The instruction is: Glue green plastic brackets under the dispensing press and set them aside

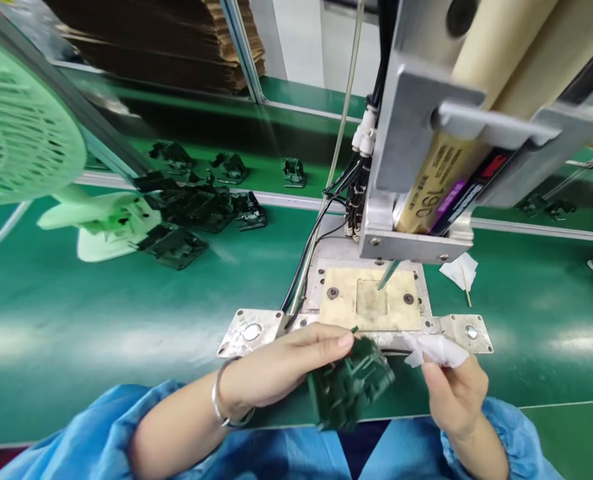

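Note:
My left hand [309,353] is closed round one edge of a dark green plastic part [349,387], tilted in front of the machine near the table's front edge. Between the fingers of my right hand [454,387] is a crumpled white wipe [436,350], a short way right of the part and apart from it. Just beyond both hands lies the machine's cream-coloured fixture plate [336,293] with a square recess. A dispensing nozzle [389,275] points down over that recess from the glue cartridge [426,180].
Several dark plastic parts [196,203] lie piled at the left, beside a green fan [21,120]. Metal pads with round buttons [251,332] flank the fixture. A white wipe with a thin stick [460,272] rests at the right. Cables [306,260] run beside the machine.

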{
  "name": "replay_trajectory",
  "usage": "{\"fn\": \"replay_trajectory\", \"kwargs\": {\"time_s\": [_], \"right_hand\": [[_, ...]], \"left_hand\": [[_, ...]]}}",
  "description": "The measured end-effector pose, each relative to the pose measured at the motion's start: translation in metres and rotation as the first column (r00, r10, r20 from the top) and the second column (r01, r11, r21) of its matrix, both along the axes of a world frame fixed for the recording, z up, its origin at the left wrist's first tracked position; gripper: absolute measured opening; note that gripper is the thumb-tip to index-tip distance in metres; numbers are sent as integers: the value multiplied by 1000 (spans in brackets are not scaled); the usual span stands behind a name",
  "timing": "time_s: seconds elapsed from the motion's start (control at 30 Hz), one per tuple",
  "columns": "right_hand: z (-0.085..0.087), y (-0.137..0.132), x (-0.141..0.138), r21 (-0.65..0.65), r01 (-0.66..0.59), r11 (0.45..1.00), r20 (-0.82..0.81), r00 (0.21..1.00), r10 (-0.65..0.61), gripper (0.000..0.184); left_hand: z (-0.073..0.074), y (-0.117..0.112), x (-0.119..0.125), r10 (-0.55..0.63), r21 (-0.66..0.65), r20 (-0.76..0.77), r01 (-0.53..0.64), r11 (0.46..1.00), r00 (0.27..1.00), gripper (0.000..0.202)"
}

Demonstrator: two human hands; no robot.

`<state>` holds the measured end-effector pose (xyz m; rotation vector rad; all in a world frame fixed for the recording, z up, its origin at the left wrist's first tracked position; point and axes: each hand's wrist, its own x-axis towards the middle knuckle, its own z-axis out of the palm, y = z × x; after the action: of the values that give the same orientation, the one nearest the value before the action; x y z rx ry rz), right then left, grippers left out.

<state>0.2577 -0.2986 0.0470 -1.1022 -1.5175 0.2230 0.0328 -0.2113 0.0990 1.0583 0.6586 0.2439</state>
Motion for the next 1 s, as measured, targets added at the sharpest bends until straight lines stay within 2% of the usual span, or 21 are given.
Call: {"fn": "replay_trajectory", "kwargs": {"time_s": [0.03, 0.07, 0.13, 0.2, 0.27, 0.33, 0.37, 0.47, 0.6, 0.73, 0.83, 0.87, 1.0], "right_hand": [[10, -3, 2, -38, -136, 990, -18, 991, 135, 23], [20, -5, 3, -56, -273, 960, -34, 962, 271, 27], [39, -5, -2, -74, -466, 882, -54, 884, 463, 43], [52, -2, -12, -108, -584, 805, -66, 812, 580, 55], [58, 3, -24, -144, -669, 729, -50, 741, 670, 60], [57, 8, -33, -117, -708, 697, 2, 701, 713, 60], [56, 10, -36, -88, -714, 694, 27, 695, 718, 60], [52, 11, -37, -56, -677, 733, 85, 729, 680, 55], [51, 1, -26, -108, -672, 733, 90, 727, 680, 50], [52, -8, -17, -152, -692, 706, 92, 702, 707, 49], [54, -9, -16, -158, -681, 715, 99, 710, 697, 47], [55, -9, -18, -154, -674, 723, 118, 714, 691, 46], [59, -9, -24, -129, -559, 819, 182, 798, 574, 40]], "left_hand": [[-2, -9, -2, 2, -175, 67, 9, 984, 998, 54], [-5, -18, -3, 15, -322, 130, 28, 946, 991, 56], [-11, -32, -2, 24, -479, 243, 98, 872, 970, 55], [-19, -42, 1, -15, -483, 324, 179, 857, 946, 55], [-26, -47, 4, -83, -449, 334, 236, 862, 939, 57], [-31, -49, 6, -132, -444, 282, 251, 860, 950, 58], [-32, -50, 7, -123, -453, 253, 230, 861, 960, 59], [-27, -50, 8, -84, -425, 203, 165, 890, 976, 60], [-17, -49, 9, -187, -287, 165, 229, 930, 968, 64], [-24, -54, 10, -145, -289, 187, 195, 937, 972, 64], [-28, -57, 12, -105, -326, 241, 182, 928, 965, 61], [-26, -57, 12, -114, -330, 251, 196, 923, 961, 60], [-15, -53, 14, -184, -317, 250, 260, 912, 950, 59]]}}
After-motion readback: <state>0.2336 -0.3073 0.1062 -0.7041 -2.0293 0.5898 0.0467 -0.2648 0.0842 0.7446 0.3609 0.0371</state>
